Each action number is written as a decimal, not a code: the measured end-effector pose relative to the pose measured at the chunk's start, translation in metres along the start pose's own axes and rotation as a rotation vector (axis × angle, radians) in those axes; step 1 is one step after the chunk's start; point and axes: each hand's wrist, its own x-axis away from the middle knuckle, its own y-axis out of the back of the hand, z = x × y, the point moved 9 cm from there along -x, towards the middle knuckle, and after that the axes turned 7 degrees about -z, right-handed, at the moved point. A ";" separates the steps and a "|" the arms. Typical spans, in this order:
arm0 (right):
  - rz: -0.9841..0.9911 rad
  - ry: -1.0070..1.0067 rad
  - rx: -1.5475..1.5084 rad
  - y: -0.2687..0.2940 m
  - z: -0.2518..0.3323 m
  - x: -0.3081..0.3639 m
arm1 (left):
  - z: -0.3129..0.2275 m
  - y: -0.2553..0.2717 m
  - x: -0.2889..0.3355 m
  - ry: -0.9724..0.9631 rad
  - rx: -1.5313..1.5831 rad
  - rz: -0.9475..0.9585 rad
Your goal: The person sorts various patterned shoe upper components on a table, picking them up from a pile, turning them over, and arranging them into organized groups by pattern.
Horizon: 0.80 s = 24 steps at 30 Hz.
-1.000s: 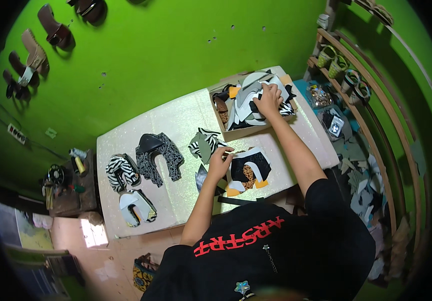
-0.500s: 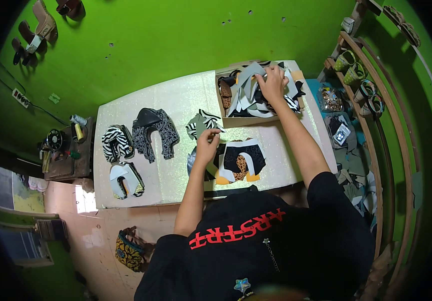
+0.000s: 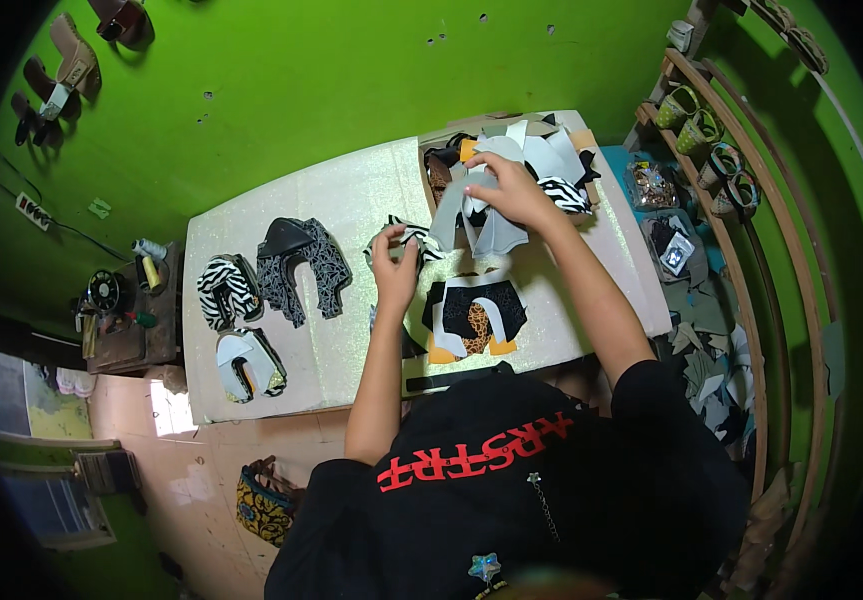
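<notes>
My right hand (image 3: 516, 195) grips grey shoe-upper cutouts (image 3: 496, 232) just in front of the box of scraps. Its fingers close over their upper part, and the lower ends hang over the box's near edge. To the left, my left hand (image 3: 393, 275) has its fingers bent around a small pile of zebra-print cutouts (image 3: 419, 238) on the table. What its fingertips press is partly hidden. Nearer me lies a stack of black, white and orange cutouts (image 3: 502, 310), with a leopard-print patch showing in its middle.
The shallow box (image 3: 423, 165) holds mixed scraps. Left on the white table (image 3: 351, 370) lie zebra-print pieces (image 3: 227, 290), a patterned grey stack (image 3: 329, 265) and white U-shaped pieces (image 3: 241, 350). A wooden rack (image 3: 736, 215) with sandals stands at right; a sewing machine (image 3: 106, 290) stands at left.
My right hand has come left and nearer from inside the box, bringing grey cutouts out over its edge. My left hand has shifted slightly left onto the zebra-print pile.
</notes>
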 end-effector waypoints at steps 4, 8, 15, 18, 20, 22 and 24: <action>0.021 -0.134 0.150 -0.010 -0.003 0.015 | -0.072 -0.022 0.010 -0.175 0.008 0.203; 0.178 -0.301 -0.020 -0.042 -0.022 0.024 | -0.084 -0.056 0.036 -0.170 0.182 0.505; 0.266 -0.610 -0.720 -0.069 -0.016 0.063 | -0.045 -0.054 0.033 0.091 0.268 0.519; 0.317 -0.488 -0.617 -0.067 -0.029 0.073 | -0.035 -0.058 0.034 0.179 0.341 0.563; 0.084 -0.302 -0.103 -0.045 -0.031 0.079 | -0.030 -0.060 0.039 0.321 0.445 0.584; -0.144 -0.212 0.127 -0.037 -0.044 0.100 | -0.025 -0.065 0.045 0.441 0.500 0.674; -0.084 -0.273 0.128 -0.052 -0.064 0.118 | -0.019 -0.065 0.051 0.511 0.512 0.745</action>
